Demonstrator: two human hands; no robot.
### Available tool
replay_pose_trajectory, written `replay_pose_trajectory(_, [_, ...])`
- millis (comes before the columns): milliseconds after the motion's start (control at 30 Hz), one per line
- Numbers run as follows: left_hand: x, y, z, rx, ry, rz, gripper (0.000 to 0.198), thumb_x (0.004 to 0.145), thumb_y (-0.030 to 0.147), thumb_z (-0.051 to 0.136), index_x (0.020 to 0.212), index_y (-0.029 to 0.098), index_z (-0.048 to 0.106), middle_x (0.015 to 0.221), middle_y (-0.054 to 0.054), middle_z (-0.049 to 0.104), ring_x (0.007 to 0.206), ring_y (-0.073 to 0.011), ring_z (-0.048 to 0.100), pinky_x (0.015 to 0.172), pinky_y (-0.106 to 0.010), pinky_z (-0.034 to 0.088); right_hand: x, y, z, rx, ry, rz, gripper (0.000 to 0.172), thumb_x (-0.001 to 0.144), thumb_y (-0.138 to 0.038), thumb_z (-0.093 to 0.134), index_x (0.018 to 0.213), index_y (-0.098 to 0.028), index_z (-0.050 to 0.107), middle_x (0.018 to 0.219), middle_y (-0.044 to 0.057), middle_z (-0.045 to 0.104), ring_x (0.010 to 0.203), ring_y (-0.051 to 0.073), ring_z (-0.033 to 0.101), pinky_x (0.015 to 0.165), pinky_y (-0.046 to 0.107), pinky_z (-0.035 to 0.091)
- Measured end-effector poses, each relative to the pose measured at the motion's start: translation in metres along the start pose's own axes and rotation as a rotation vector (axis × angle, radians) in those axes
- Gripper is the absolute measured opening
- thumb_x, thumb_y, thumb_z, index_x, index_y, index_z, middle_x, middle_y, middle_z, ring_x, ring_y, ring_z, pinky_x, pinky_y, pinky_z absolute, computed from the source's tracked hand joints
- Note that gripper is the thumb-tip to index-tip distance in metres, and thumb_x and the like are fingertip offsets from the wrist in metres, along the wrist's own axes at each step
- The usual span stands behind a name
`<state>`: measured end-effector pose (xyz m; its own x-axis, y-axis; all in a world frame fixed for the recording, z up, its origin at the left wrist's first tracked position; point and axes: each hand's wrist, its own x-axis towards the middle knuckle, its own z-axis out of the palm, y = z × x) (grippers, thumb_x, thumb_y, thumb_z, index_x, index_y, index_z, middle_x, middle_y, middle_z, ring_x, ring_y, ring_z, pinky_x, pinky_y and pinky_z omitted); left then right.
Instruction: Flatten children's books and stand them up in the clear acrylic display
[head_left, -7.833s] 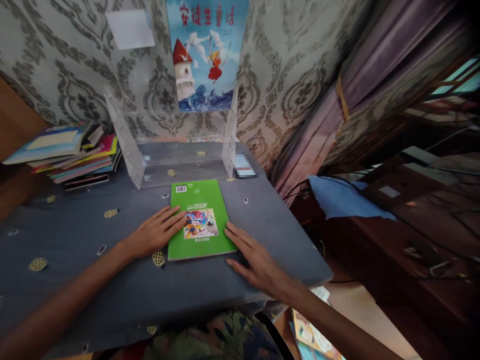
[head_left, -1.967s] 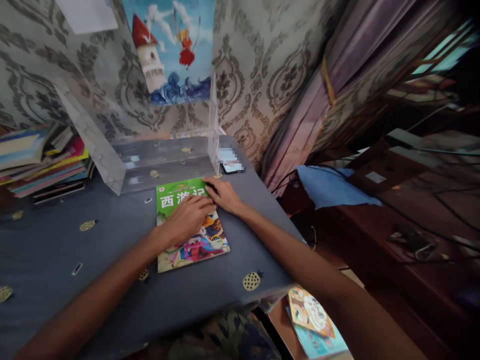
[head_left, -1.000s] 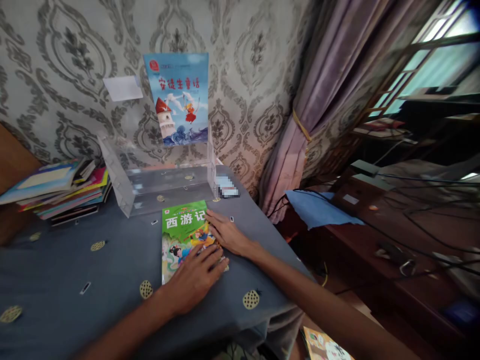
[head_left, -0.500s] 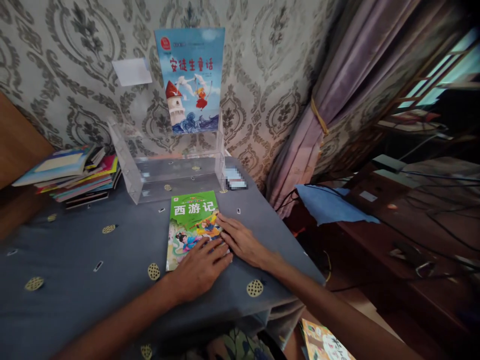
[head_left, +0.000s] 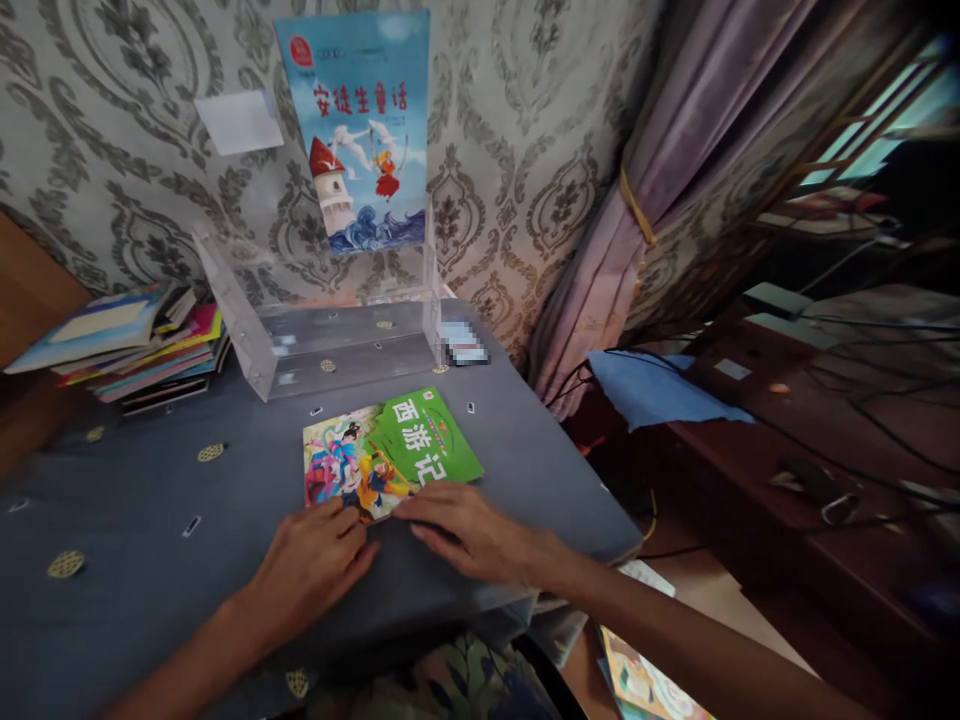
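Note:
A green picture book (head_left: pixel 390 452) lies face up on the dark blue-grey tablecloth (head_left: pixel 150 500), turned sideways so its title runs toward the right. My left hand (head_left: pixel 311 565) rests flat at the book's near left corner, fingers spread and touching its edge. My right hand (head_left: pixel 469 530) lies flat beside it, fingertips on the book's near edge. Behind the book stands a clear acrylic rack (head_left: pixel 315 330) holding a blue storybook (head_left: pixel 360 130) upright against the wall.
A stack of books (head_left: pixel 127 340) lies at the back left of the table. A phone (head_left: pixel 463 345) sits by the rack's right side. Curtain (head_left: pixel 637 180) and a low wooden unit with a blue cloth (head_left: pixel 660 390) stand right. More books (head_left: pixel 645 685) lie on the floor.
The green book has been turned about a quarter turn, from upright to sideways. Both hands have slid from on top of the cover back to its near edge.

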<state>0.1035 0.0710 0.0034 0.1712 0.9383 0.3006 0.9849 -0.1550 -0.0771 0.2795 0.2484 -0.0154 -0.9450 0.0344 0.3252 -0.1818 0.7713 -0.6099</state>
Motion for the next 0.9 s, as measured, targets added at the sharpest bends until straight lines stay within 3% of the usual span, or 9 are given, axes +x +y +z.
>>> replay_pose_trajectory(167, [0.030,0.011,0.008,0.051,-0.072,-0.100,0.011,0.097,0.027,0.053,0.098,0.020,0.061,0.098,-0.007,0.066,0.095,-0.0251,0.062,0.075,-0.036,0.050,0.007,0.019,-0.016,0.124,0.259,0.119,0.030,0.100,-0.029,0.048,0.116,-0.022,0.072,0.102,0.007,0.077,0.088,0.019,0.072,0.079,0.032,0.057])
replay_pose_trajectory(267, [0.055,0.018,0.018,0.042,-0.110,-0.096,0.015,0.098,0.029,0.053,0.105,0.018,0.060,0.107,-0.010,0.064,0.101,-0.0278,0.059,0.086,-0.042,0.049,0.000,0.038,-0.027,0.149,0.443,0.292,0.031,0.098,-0.035,0.049,0.115,-0.022,0.072,0.097,0.006,0.078,0.083,0.020,0.072,0.076,0.034,0.058])
replay_pose_trajectory(367, [0.076,0.022,0.026,0.054,-0.131,-0.085,0.019,0.099,0.028,0.050,0.111,0.016,0.060,0.111,-0.012,0.063,0.102,-0.0283,0.058,0.087,-0.044,0.048,-0.015,0.059,-0.032,0.196,0.549,0.415,0.033,0.097,-0.040,0.051,0.115,-0.020,0.072,0.091,0.006,0.078,0.080,0.020,0.073,0.075,0.035,0.059])
replay_pose_trajectory(533, [0.090,0.024,0.032,0.096,-0.115,-0.044,0.026,0.097,0.030,0.056,0.115,0.012,0.062,0.113,-0.015,0.064,0.103,-0.0297,0.059,0.083,-0.043,0.048,-0.029,0.076,-0.029,0.298,0.576,0.476,0.036,0.096,-0.042,0.052,0.115,-0.017,0.069,0.091,0.008,0.078,0.077,0.019,0.074,0.073,0.034,0.060])
replay_pose_trajectory(900, [0.085,0.023,0.041,0.088,-0.041,-0.026,0.032,0.100,0.027,0.048,0.121,0.010,0.064,0.117,-0.018,0.067,0.102,-0.0309,0.063,0.082,-0.045,0.051,-0.026,0.070,-0.027,0.311,0.554,0.436,0.034,0.098,-0.041,0.050,0.117,-0.019,0.069,0.090,0.006,0.077,0.075,0.017,0.073,0.074,0.034,0.060])
